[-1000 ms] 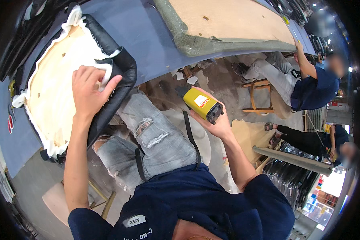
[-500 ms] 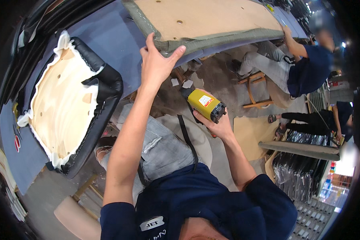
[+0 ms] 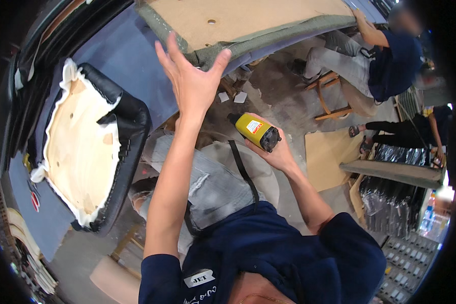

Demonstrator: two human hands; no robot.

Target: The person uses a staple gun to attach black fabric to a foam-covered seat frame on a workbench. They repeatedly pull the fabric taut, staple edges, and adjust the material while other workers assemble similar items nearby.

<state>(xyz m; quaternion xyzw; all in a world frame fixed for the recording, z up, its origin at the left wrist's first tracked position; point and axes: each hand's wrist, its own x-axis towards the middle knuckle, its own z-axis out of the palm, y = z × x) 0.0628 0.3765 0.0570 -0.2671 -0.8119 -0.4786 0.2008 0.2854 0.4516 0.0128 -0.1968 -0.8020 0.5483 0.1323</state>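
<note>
At the near left corner of a flat tan board [image 3: 268,17] edged in grey-green fabric [image 3: 238,48], my left hand [image 3: 195,83] is spread, fingers and thumb apart. Whether its fingertips touch the fabric I cannot tell. My right hand [image 3: 278,154] grips a yellow and black staple gun [image 3: 256,130] over my lap, its nose turned toward the board. The fingers under the tool are mostly hidden. Left of my arm, a black padded seat part [image 3: 131,114] lies with its pale wooden underside [image 3: 81,147] up, ringed by white lining.
A blue-grey tabletop [image 3: 111,50] lies under both pieces, with red-handled scissors [image 3: 34,197] at its left. Across the board a seated co-worker [image 3: 395,66] has a hand at its far edge. A second person [image 3: 425,134] stands at right near a long grey panel [image 3: 390,172].
My left hand has come off the board's corner a little, its fingers wider apart. The view has shifted slightly; the staple gun stays in my right hand.
</note>
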